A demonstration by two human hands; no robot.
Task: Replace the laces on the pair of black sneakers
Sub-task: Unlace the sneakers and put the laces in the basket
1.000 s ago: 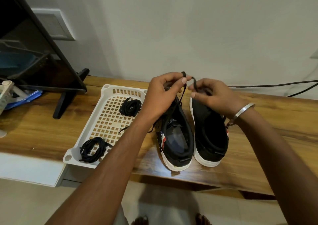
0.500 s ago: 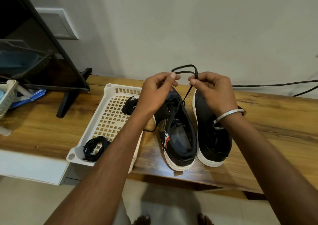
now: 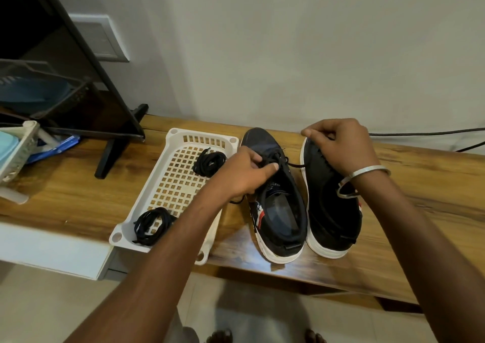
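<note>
A long wooden shelf with a glossy, knotted grain runs along a plain pale wall, above a light tiled floor. Two black sneakers with white soles stand side by side on it, toes toward the wall: the left sneaker and the right sneaker, their soles touching or nearly so. The left hand is curled over the left sneaker's eyelets, pinching the black lace there. The right hand hovers over the toe of the right sneaker with its fingers bent; whether it pinches the lace end cannot be told. The hands are apart. Just left of the shoes sits a white perforated tray holding two coiled black lace bundles, one near the far end and one at the near corner. Farther left stands a dark screen on a black foot, and a black cable runs along the wall at right.
</note>
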